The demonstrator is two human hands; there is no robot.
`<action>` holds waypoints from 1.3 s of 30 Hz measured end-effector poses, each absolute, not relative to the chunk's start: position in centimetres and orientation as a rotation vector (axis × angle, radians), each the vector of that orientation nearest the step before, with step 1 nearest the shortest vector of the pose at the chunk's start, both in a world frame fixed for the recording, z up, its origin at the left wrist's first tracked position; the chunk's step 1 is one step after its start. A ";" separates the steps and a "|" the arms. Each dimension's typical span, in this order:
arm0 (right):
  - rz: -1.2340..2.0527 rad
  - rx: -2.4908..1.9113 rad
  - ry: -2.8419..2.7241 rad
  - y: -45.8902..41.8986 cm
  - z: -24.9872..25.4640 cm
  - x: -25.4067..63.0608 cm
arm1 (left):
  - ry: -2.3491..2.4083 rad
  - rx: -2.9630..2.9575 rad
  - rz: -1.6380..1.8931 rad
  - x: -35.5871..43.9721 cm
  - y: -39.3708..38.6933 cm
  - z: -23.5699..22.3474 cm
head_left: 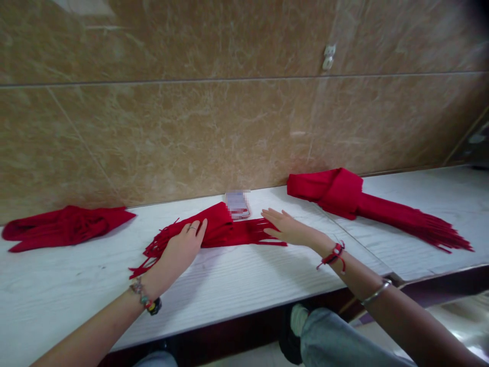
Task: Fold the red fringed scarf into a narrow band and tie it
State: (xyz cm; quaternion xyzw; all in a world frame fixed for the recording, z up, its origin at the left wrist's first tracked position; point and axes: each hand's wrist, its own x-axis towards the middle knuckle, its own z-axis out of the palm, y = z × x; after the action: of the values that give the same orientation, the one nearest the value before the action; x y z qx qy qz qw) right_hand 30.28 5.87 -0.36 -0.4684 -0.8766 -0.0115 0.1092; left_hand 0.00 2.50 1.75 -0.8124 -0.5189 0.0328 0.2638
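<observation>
1. While you are leaning over the white bench [244, 295], the middle red fringed cloth [217, 224] is lying lengthwise before you, at the centre of the clock used here.
2. Your left hand [181, 250] is resting palm down on it at eight o'clock, open, with fingers spread rather than closing round the fabric; this is probably steadying the folded part.
3. Your right hand [292, 229] is reaching in at three o'clock, open and gripping nothing visible. Its fingers are lying over or just beside the fringe, perhaps to straighten the strands; whether they are touching, I cannot tell.
4. A phone-like object [237, 201], partly blurred out, is lying between one and two o'clock, close behind the cloth, presumably to leave the front edge free.
5. A bunched red cloth [69, 227] is lying at nine o'clock, and a folded red cloth [340, 196] between two and three, its fringe pointing away to the right. Both are sitting well apart from the middle one, seemingly giving your hands room.
</observation>
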 end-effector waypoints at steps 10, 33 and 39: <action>0.003 -1.188 -2.756 4.1 -1.4 23.4 | -1.416 -2.065 0.227 -2.0 2.5 1.7; 0.164 -1.171 -2.775 5.6 -2.1 30.7 | -1.666 -2.165 0.247 -9.3 0.5 3.8; -0.028 -1.390 -2.643 7.3 0.1 31.6 | -1.597 -2.348 0.033 -2.6 1.8 7.4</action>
State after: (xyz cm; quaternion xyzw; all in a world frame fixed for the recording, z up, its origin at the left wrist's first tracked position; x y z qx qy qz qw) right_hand 31.56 7.33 0.06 -0.4642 -0.8823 -0.0093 0.0776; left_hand -2.63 1.80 7.42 -0.8174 -0.5559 0.0116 0.1504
